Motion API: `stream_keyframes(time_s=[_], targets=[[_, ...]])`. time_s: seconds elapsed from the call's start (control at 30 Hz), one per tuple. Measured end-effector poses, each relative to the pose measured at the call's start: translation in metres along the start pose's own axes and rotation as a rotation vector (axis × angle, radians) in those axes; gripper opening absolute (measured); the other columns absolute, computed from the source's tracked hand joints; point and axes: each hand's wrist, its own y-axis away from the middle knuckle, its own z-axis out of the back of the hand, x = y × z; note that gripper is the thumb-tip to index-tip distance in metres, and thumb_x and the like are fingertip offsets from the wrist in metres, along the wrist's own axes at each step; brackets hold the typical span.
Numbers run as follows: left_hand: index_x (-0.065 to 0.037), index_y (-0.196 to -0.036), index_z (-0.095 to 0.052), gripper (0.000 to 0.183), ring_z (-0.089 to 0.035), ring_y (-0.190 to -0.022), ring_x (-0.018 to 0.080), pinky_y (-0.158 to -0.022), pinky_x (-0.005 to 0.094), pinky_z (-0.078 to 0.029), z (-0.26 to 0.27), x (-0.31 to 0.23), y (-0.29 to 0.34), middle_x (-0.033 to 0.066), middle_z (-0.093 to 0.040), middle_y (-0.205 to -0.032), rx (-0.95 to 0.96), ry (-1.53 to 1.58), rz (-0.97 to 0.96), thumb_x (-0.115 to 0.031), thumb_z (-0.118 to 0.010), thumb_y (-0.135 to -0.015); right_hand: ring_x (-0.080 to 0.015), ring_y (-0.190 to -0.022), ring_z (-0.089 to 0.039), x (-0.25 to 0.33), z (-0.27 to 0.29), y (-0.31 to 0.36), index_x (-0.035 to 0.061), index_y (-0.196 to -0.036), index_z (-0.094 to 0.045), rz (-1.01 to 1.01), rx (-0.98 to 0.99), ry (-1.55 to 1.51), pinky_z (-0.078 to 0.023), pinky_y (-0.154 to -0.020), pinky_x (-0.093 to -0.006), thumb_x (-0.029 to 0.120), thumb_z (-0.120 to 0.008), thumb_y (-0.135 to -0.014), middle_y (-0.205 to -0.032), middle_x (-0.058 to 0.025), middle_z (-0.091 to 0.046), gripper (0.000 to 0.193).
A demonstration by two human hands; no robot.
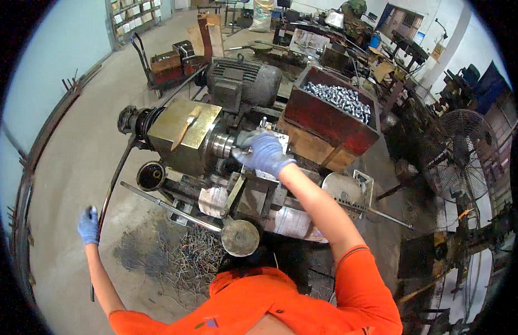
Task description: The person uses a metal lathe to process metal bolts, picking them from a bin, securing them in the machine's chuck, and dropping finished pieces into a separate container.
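Note:
My right hand (264,152), in a blue-grey glove, reaches to the round steel chuck (221,144) on the front of a lathe-like machine's headstock (183,125). Its fingers are closed at the chuck's mouth, and they hide whatever small piece they hold. My left hand (88,226), gloved in blue, is out at the far left beside a long dark lever (116,177) that runs down from the back of the headstock. The fingers are too hidden to show whether they wrap round the lever. A wooden-handled brush (186,128) lies on top of the headstock.
A red bin (331,123) of shiny metal parts stands at the right, behind my right hand. An electric motor (242,84) sits behind the headstock. A steel bar handle (169,205) juts out leftward near me. Metal shavings (194,251) litter the floor; a fan (460,153) stands right.

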Motion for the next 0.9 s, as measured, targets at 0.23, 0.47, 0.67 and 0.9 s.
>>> stream_keyframes(time_s=[0.23,0.47,0.67,0.9], targets=[[-0.008,-0.081,-0.062,0.044,-0.060,-0.077,0.0361,-0.067,0.0448,-0.046,-0.017,-0.097,0.112,0.0170,-0.062,-0.078,0.019,-0.181,0.071,-0.051,-0.055,-0.079,-0.0310,-0.082,-0.062,0.010,-0.035,-0.032,0.0058,-0.088,-0.066,-0.110,0.306,0.040,-0.043,-0.081,-0.0424,0.054,-0.052,-0.073,-0.085,-0.0144,-0.066,0.052],[-0.003,-0.080,-0.062,0.024,-0.062,-0.058,0.0244,-0.054,0.0349,-0.049,-0.021,-0.072,0.090,0.0118,-0.060,-0.058,0.464,0.478,0.243,-0.026,-0.065,-0.076,-0.0306,-0.092,-0.060,0.018,-0.030,-0.034,0.0095,-0.091,-0.066,-0.226,0.346,-0.078,-0.046,-0.084,-0.0417,0.048,-0.060,-0.068,-0.090,-0.0140,-0.065,0.045],[0.003,-0.095,-0.064,0.026,-0.061,-0.062,0.0177,-0.058,0.0285,-0.048,-0.050,-0.047,0.045,0.0125,-0.066,-0.073,0.768,0.800,0.159,-0.014,-0.063,-0.076,-0.0303,-0.087,-0.061,0.019,-0.032,-0.027,0.0081,-0.089,-0.067,-0.205,0.236,-0.075,-0.044,-0.084,-0.0391,0.048,-0.058,-0.071,-0.088,-0.0132,-0.066,0.044],[0.005,-0.103,-0.055,0.037,-0.061,-0.065,0.0181,-0.058,0.0286,-0.047,-0.071,-0.039,0.057,0.0093,-0.063,-0.077,0.566,0.938,0.097,-0.014,-0.067,-0.073,-0.0309,-0.079,-0.062,-0.028,0.045,0.011,0.0046,-0.075,-0.069,-0.319,0.140,0.013,-0.046,-0.080,-0.0382,0.059,-0.046,-0.078,-0.074,-0.0173,-0.065,0.060]])
